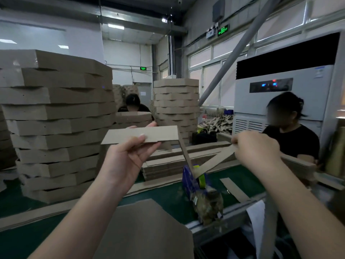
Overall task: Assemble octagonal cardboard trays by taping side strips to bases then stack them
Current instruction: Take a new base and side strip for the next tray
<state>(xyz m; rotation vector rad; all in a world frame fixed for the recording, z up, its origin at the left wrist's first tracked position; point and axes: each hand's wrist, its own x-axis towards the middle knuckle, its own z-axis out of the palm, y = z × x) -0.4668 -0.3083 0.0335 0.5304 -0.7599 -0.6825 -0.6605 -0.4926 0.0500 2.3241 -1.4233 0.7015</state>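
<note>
A worker's left hand [128, 156] grips a cardboard side strip [141, 134] above the green bench [164, 198], while the right hand [255, 144] pinches the end of brown tape [216, 160] drawn up from a dispenser [193, 182] near the bench's right edge. An octagonal base [149, 230] lies bare at the near edge. No strip is taped to it yet, so this tray looks barely begun. Finished trays [56, 118] tower at the far left corner — a second stack [175, 103] rises beyond. A pile of flat strips [173, 161] lies just behind the dispenser, close to the tape's path. Two other workers sit opposite.
</note>
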